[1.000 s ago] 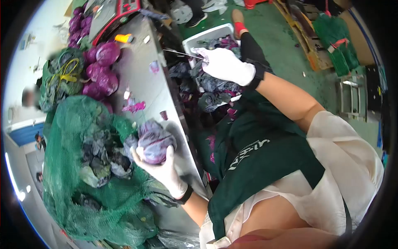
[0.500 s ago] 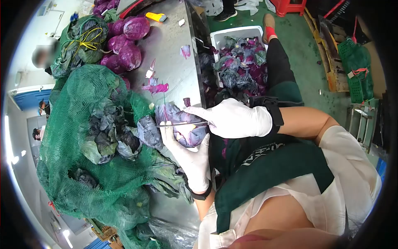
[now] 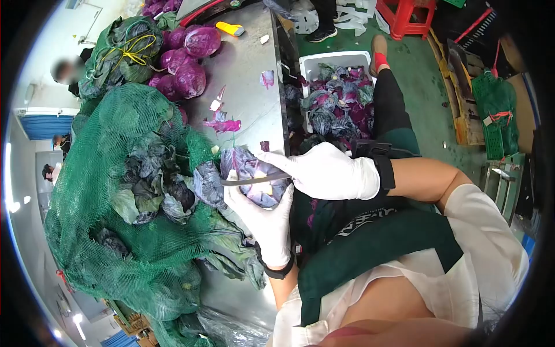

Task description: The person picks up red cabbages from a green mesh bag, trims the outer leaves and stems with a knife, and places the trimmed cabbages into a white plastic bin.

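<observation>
My white-gloved right hand (image 3: 329,172) is closed round the handle of a knife (image 3: 254,180), its index finger stretched along toward the blade. The blade lies across a red cabbage (image 3: 245,163) whose cut stem end shows pale. My left hand (image 3: 260,217), also gloved in white, grips that cabbage from the near side, thumb and fingers on either side of it. Left of it, a loose cabbage leaf (image 3: 208,184) rests against a green mesh sack (image 3: 139,272), which holds several dark-leaved cabbages (image 3: 147,182).
Peeled red cabbages (image 3: 189,78) and a yellow-handled tool (image 3: 230,28) sit farther along the metal table (image 3: 248,81). Leaf scraps (image 3: 222,124) lie near the cabbage. A white bin (image 3: 364,56) of leaves stands on the floor. Beyond are a red stool (image 3: 404,17) and other people.
The knife blade has turned so that more of its flat side shows. Both hands keep about the same place on the knife and cabbage. The whole view has shifted slightly.
</observation>
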The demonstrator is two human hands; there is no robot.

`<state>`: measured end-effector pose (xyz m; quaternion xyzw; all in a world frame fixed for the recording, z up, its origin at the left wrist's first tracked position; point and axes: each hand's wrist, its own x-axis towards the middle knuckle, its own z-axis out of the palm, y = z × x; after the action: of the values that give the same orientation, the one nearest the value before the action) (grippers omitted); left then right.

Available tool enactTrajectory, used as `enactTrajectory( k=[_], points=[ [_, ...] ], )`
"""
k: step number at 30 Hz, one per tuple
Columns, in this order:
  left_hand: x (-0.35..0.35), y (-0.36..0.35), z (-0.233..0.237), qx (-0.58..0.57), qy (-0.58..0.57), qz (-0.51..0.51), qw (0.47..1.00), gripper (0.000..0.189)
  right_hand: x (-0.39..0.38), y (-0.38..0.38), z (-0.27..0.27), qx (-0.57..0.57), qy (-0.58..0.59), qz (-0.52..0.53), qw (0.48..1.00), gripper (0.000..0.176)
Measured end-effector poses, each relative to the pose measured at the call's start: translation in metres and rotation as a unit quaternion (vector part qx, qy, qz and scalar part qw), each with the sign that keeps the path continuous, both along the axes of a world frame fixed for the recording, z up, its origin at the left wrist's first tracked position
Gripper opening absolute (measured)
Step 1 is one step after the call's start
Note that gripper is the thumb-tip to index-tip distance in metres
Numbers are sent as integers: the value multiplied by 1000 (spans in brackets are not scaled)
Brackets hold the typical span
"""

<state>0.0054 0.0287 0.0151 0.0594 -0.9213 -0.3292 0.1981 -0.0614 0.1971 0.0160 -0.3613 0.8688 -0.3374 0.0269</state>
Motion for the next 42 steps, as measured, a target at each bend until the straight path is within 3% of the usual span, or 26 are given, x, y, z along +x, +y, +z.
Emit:
enactTrajectory(
  k=[1, 4, 6, 8, 9, 10, 11, 12, 13, 14, 16, 18, 20, 22, 23, 24, 26, 28, 29, 30, 32, 34, 37, 38, 40, 42],
  points=[
    [0, 0, -1, -20, 1, -6, 1000, 100, 2, -6, -10, -57, 61, -22, 996, 58],
    [-4, -3, -6, -36, 9, -16, 999, 99, -4, -11, -22, -53, 114, -14, 992, 68],
    [-7, -6, -6, -28, 15, -34, 999, 100, -7, -16, -16, 2, 91, -26, 996, 65],
    [-7, -6, -11, -25, 21, -20, 999, 102, -17, -23, -27, -8, 89, -4, 996, 58],
    [-4, -5, -11, -48, 22, -27, 998, 102, -25, -25, -29, -20, 87, -14, 996, 45],
    [0, -4, -11, -72, 24, -35, 997, 102, -47, -27, -37, -25, -14, -44, 999, 36],
    [7, -2, -15, -71, 46, -39, 996, 102, -74, -31, -80, -92, 51, -76, 991, 32],
    [11, -6, -20, -76, 63, -38, 994, 104, -96, -21, -83, -156, -42, -68, 985, 33],
    [17, -12, -23, -28, 63, -29, 997, 104, -103, -8, -58, -186, -337, -111, 916, 34],
    [22, -19, -25, 21, 62, -18, 998, 104, -119, -1, -77, -58, -104, -162, 980, 43],
    [31, -36, -35, 118, 46, -6, 992, 108, -105, 6, -57, -83, -123, -193, 970, 51],
    [29, -39, -33, 139, 28, -14, 990, 110, -70, -12, -38, -180, -168, -67, 967, 59],
    [30, -36, -29, 114, 22, -20, 993, 110, -40, -27, 1, -96, -152, 16, 984, 62],
    [28, -35, -27, 85, 21, -37, 996, 110, -36, -50, -35, -151, -77, 35, 985, 60],
    [29, -34, -26, 95, 27, -43, 994, 110, -42, -53, -31, -142, -162, 65, 974, 55],
    [30, -34, -26, 106, 33, -48, 993, 109, -46, -51, -26, -144, -162, 63, 974, 55],
    [30, -36, -24, 100, 28, -50, 993, 108, -52, -46, -17, -76, -349, 80, 931, 49],
    [30, -39, -25, 85, 24, -55, 995, 109, -52, -48, -23, -91, -357, 85, 926, 37],
    [30, -40, -26, 86, 22, -57, 994, 109, -51, -51, -27, -136, -175, 106, 969, 32],
    [30, -41, -27, 81, 25, -61, 994, 108, -50, -53, -30, -176, 15, 123, 977, 26],
    [35, -41, -30, 76, 27, -67, 994, 108, -54, -49, -47, -102, -35, 103, 989, 21],
    [39, -45, -32, 94, 49, -63, 992, 110, -77, -38, -90, -71, 33, 61, 995, 17],
    [46, -53, -39, 192, 35, -39, 980, 116, -89, -4, -84, -18, 37, -141, 989, 20],
    [47, -57, -39, 195, 23, -25, 980, 117, -87, 8, -67, -30, -66, -176, 982, 24],
    [45, -59, -36, 211, 19, -18, 977, 117, -69, 9, -41, -42, 18, -161, 986, 28],
    [41, -57, -33, 175, 13, -36, 984, 112, -42, -5, -13, -161, -64, 4, 985, 32]
  ],
)
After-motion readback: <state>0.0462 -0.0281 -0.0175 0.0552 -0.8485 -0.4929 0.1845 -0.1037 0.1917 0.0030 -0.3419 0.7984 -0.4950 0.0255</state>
